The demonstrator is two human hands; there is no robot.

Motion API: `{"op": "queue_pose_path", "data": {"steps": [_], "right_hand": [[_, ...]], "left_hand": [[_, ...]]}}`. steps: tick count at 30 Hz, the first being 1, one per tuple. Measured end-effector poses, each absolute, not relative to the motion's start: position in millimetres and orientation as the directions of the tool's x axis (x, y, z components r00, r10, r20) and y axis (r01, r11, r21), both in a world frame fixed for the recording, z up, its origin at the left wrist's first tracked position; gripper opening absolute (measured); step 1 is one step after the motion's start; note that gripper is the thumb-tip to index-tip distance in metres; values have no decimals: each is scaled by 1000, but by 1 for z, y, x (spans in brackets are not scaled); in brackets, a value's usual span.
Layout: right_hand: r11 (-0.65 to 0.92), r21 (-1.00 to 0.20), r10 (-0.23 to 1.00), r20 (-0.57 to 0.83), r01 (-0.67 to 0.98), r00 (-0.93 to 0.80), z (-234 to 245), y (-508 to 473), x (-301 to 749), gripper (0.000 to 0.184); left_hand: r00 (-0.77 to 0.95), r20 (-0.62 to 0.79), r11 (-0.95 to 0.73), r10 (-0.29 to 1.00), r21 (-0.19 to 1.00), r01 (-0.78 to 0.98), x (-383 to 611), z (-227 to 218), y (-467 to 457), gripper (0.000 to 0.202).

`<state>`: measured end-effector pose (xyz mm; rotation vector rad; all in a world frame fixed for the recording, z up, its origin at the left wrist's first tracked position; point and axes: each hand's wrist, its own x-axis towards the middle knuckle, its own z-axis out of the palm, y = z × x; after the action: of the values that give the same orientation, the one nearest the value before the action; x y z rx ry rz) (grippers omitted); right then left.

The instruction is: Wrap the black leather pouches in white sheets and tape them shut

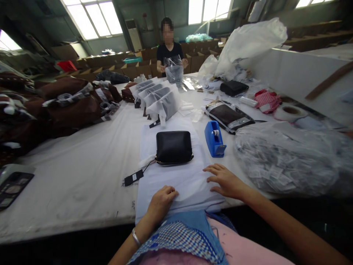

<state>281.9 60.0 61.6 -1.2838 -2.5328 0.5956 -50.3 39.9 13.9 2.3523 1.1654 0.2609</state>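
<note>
A small black zip pouch (174, 147) lies on a stack of thin white paper sheets (162, 176) in front of me. A black hang tag (134, 177) on a cord trails from its lower left corner. My left hand (163, 200) is on the near part of the paper, its fingers curled together at a creased sheet; the fingertips are partly hidden. My right hand (227, 182) rests on the right side of the paper, fingers spread and holding nothing. Both hands are apart from the pouch. A blue tape dispenser (213, 140) stands just beyond my right hand.
Several paper-wrapped pouches (162, 101) stand behind the black one. Brown bags (74, 106) are piled at left, near a phone (15, 187). At right lie a clear bag of small packets (286, 162) and a tape roll (291, 111). A person (169, 51) opposite handles a clear bag.
</note>
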Motion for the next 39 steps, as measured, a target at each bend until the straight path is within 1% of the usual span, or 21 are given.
{"op": "queue_pose_path", "data": {"steps": [3,4,6,7,9,11,13,16,18,20,22,24,26,28,31,33,35,37,39], "right_hand": [[569,-519,759,34,638,-650,73,50,267,15],[571,-536,751,34,622,-660,73,48,261,17],[562,-567,737,13,603,-675,66,46,250,29],[549,-580,731,-16,602,-682,60,44,247,36],[511,-598,725,-84,617,-683,50,41,245,48],[470,-619,733,-124,629,-669,44,38,247,46],[429,-653,735,-149,624,-661,46,38,251,36],[333,-729,736,-196,598,-648,56,48,251,20],[259,-770,799,-168,583,-577,59,66,248,21],[205,-790,899,-81,578,-430,55,91,243,26],[176,-790,968,30,587,-251,45,118,236,32],[161,-778,985,91,607,-146,33,140,230,44],[153,-757,987,84,635,-137,21,151,225,59],[153,-736,982,41,660,-182,11,152,220,73],[172,-715,973,14,678,-232,4,143,219,82],[170,-713,971,5,680,-238,5,139,221,77],[172,-713,975,22,680,-223,12,139,226,64],[204,-708,976,89,676,-201,25,144,233,46],[255,-687,967,194,680,-167,39,150,244,33]], "left_hand": [[660,-92,-563,746,441,699,-47,2,31,34],[672,-102,-576,733,432,694,-46,-2,30,34],[687,-120,-582,717,440,684,-46,-6,28,31],[692,-132,-572,710,467,675,-46,-5,27,29],[703,-162,-512,693,577,637,-48,2,30,24],[690,-161,-401,706,711,577,-51,14,38,23],[607,-95,-307,789,794,524,-53,28,57,25],[312,93,-245,946,833,496,-52,41,104,30],[94,177,-200,980,861,468,-49,43,142,41],[-48,167,-129,985,890,438,-44,41,175,55],[-106,79,-29,991,911,411,-38,36,196,68],[-117,0,48,993,913,405,-33,30,202,75],[-124,-16,68,992,899,433,-31,26,198,77],[-122,-4,63,993,872,485,-32,25,189,77],[-126,-20,82,992,854,514,-34,25,178,77],[-117,24,40,993,857,514,-31,27,177,74],[-70,123,-65,990,837,543,-26,29,181,69],[29,196,-174,980,782,598,-19,29,187,66],[121,204,-233,972,733,640,-12,26,192,63]]}}
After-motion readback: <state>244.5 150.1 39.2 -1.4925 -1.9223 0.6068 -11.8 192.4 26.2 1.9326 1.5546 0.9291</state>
